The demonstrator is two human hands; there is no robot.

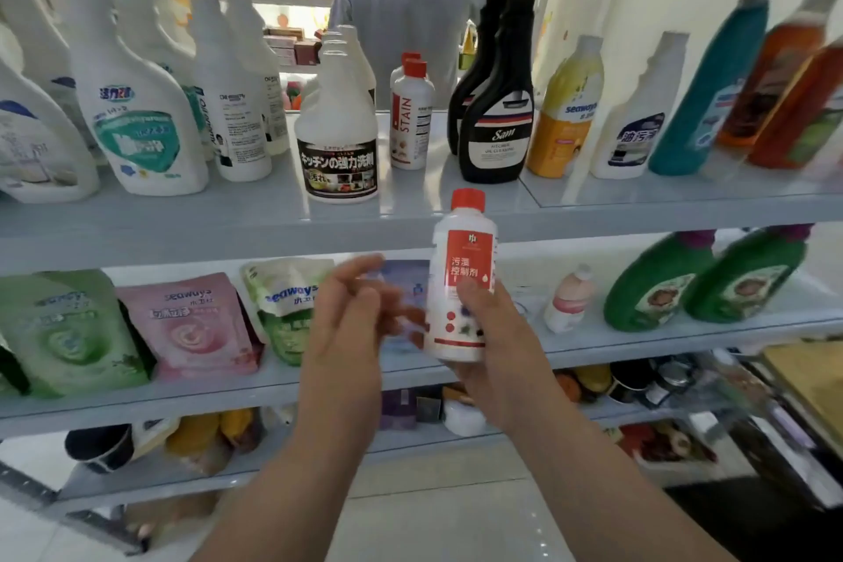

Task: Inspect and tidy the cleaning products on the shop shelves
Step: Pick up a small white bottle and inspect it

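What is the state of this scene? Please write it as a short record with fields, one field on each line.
place: shop shelves with cleaning products
right hand: holds a small white bottle with a red cap, upright, in front of the shelves
left hand: open, blurred, beside the bottle, holds nothing
upper shelf: two matching red-capped bottles, between a white jug and black bottles
lower shelf: refill pouches on the left, green bottles on the right
background: another person, back turned
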